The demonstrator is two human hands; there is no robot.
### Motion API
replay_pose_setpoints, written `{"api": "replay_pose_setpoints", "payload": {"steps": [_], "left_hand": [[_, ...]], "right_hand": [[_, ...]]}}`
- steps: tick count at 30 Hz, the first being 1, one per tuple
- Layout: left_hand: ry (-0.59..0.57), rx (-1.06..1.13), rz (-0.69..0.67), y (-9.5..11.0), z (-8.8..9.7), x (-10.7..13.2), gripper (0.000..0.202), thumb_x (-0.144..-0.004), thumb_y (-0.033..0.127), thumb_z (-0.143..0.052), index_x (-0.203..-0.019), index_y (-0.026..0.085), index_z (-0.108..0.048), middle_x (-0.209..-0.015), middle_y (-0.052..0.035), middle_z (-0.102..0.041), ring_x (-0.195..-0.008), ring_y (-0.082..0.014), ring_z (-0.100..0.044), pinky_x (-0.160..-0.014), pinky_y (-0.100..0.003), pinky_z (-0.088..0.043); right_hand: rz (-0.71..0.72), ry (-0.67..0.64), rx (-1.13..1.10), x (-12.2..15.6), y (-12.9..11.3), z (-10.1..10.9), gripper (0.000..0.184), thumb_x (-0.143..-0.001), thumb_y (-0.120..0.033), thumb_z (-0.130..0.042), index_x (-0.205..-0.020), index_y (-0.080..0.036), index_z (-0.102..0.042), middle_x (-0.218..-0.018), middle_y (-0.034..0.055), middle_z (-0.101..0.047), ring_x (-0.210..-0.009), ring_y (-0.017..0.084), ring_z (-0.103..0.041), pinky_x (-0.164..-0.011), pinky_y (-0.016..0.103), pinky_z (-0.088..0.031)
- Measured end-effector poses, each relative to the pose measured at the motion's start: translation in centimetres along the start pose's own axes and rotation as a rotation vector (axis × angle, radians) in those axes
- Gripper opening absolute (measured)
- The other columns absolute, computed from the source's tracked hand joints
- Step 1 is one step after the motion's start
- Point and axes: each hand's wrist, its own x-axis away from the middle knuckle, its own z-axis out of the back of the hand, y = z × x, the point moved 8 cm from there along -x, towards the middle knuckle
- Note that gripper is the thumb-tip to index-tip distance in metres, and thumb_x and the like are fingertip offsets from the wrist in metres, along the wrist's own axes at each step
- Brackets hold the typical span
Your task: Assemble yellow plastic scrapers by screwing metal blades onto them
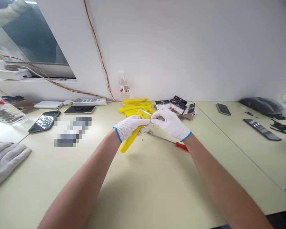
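Observation:
My left hand (135,124), in a white knit glove with a blue cuff, is closed around a yellow scraper (130,142). Its handle slants down to the left, and a metal strip edges its wide head. My right hand (166,122), gloved the same way, is pinched at the fingertips beside the scraper's head. Whatever is in that pinch is too small to make out. Below the hands lie several small metal screws (150,131). A screwdriver (181,146) with a red handle rests under my right wrist, its shaft pointing at the screws.
Behind my hands is a pile of yellow scraper parts (133,109), with a water bottle (124,89) beyond. Black-and-white cards (178,105) lie right of it. Phones (44,121), a power strip (90,101) and another person's gloved hand (7,159) are leftward; a black plastic bag (259,104) is far right.

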Motion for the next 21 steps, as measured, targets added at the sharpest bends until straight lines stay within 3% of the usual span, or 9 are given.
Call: {"api": "replay_pose_setpoints", "payload": {"steps": [5,10,16,21], "left_hand": [[-0.064,0.046,-0.009,-0.02,0.05,-0.01,0.027,-0.08,0.041,-0.079,-0.075,0.018,-0.066,-0.055,-0.0004,-0.057,-0.051,-0.0127,-0.056,-0.049,-0.025,-0.045],[-0.087,0.074,-0.011,-0.44,0.05,-0.19,0.028,-0.081,0.044,-0.078,-0.077,0.019,-0.066,-0.057,-0.0008,-0.057,-0.052,-0.0134,-0.057,-0.048,-0.026,-0.044],[-0.089,0.078,-0.02,-0.68,-0.25,-0.39,0.031,-0.082,0.044,-0.077,-0.076,0.017,-0.063,-0.054,0.0013,-0.052,-0.048,-0.0111,-0.053,-0.048,-0.024,-0.043],[-0.036,0.079,-0.026,-0.22,-0.12,-0.24,0.03,-0.083,0.043,-0.077,-0.076,0.017,-0.062,-0.056,0.0011,-0.052,-0.049,-0.0102,-0.051,-0.05,-0.025,-0.045]], "right_hand": [[0.046,-0.056,0.01,-0.53,-0.31,0.01,0.046,-0.095,-0.053,-0.049,-0.095,-0.017,-0.077,-0.107,0.0047,-0.069,-0.126,0.013,-0.057,-0.089,0.025,-0.051],[0.082,-0.073,0.008,-0.73,-0.56,0.56,0.038,-0.089,-0.053,-0.056,-0.092,-0.021,-0.077,-0.104,0.0052,-0.069,-0.124,0.012,-0.057,-0.091,0.027,-0.051],[0.082,-0.067,-0.017,-0.91,-0.11,0.57,0.054,-0.084,-0.068,-0.042,-0.083,-0.026,-0.076,-0.103,0.004,-0.07,-0.128,0.014,-0.055,-0.081,0.033,-0.049],[0.062,-0.05,0.002,-0.84,-0.07,0.36,0.057,-0.081,-0.069,-0.042,-0.086,-0.024,-0.077,-0.112,0.0047,-0.07,-0.13,0.016,-0.054,-0.084,0.031,-0.05]]}}
